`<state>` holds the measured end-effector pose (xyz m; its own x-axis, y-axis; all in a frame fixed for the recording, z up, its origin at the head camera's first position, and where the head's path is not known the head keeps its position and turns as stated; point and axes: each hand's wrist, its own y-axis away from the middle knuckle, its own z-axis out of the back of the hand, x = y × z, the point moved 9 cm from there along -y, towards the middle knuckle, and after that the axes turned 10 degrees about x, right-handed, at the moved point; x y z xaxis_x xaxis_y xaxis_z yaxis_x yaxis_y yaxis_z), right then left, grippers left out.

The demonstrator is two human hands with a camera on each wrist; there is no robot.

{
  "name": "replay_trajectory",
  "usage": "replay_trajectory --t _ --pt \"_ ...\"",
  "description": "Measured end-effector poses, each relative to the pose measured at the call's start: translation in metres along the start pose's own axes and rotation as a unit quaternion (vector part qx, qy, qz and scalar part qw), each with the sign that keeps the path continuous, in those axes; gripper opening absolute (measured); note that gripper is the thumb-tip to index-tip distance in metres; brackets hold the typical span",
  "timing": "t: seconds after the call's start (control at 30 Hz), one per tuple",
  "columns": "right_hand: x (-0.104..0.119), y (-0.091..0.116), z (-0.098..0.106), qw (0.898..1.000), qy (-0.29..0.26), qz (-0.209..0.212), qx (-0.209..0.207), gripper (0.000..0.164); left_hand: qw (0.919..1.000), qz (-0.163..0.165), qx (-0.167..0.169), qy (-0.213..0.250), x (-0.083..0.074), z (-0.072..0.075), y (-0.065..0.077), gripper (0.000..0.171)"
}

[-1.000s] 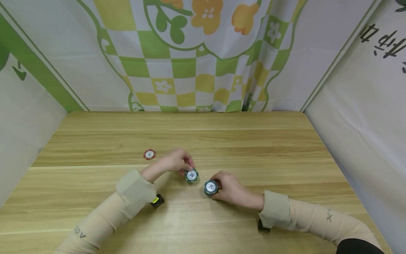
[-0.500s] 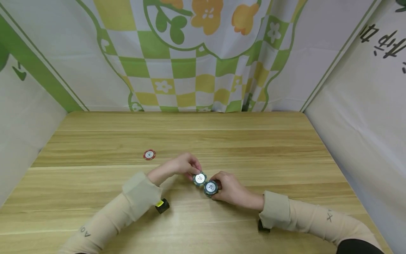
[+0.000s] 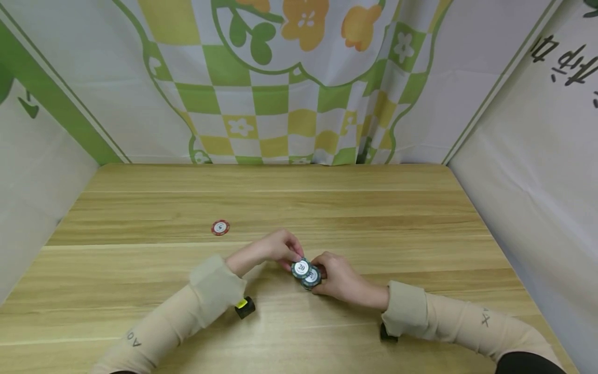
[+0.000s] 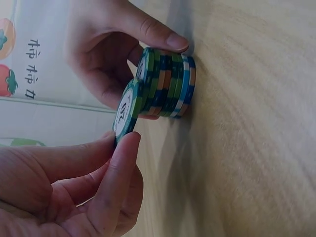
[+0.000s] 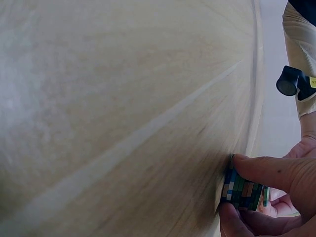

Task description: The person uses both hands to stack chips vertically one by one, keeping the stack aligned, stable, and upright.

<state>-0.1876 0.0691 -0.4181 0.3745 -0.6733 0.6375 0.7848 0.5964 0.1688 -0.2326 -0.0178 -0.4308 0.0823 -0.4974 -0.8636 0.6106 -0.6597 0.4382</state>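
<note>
My left hand [image 3: 280, 246] pinches a green poker chip marked 20 [image 4: 127, 112] at its edge, between thumb and fingers. The chip overlaps the top of a short stack of poker chips [image 4: 170, 84], offset to the left and tilted in the left wrist view. Around that stack, my right hand [image 3: 341, 278] curls its thumb and fingers and holds it upright on the table. Green, blue and orange-brown edges show along the stack in the right wrist view, with the right thumb [image 5: 266, 170] on one side.
A single red poker chip marked 5 [image 3: 220, 227] lies flat on the wooden table [image 3: 374, 208], left of the hands. A patterned cloth [image 3: 299, 104] hangs behind the table's far edge. A small black wrist camera [image 3: 245, 307] sits under the left cuff.
My left hand has moved right and slightly toward me with its green chip, from beside the stack to over its top. My right hand and the stack have stayed in place.
</note>
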Motion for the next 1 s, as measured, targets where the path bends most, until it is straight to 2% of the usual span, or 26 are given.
replay_trajectory --t 0.5,0.77,1.0 --pt "0.001 0.001 0.001 1.000 0.005 0.001 -0.007 0.043 0.9999 0.014 -0.004 0.007 -0.001 -0.011 -0.002 0.009" --pt "0.002 0.001 0.001 1.000 0.011 0.005 -0.008 0.042 0.9994 0.018 -0.015 -0.026 -0.003 -0.014 -0.003 0.007" --pt "0.004 0.000 0.002 0.999 0.026 0.022 -0.016 0.039 0.9989 0.021 -0.026 -0.031 -0.004 -0.016 -0.004 0.006"
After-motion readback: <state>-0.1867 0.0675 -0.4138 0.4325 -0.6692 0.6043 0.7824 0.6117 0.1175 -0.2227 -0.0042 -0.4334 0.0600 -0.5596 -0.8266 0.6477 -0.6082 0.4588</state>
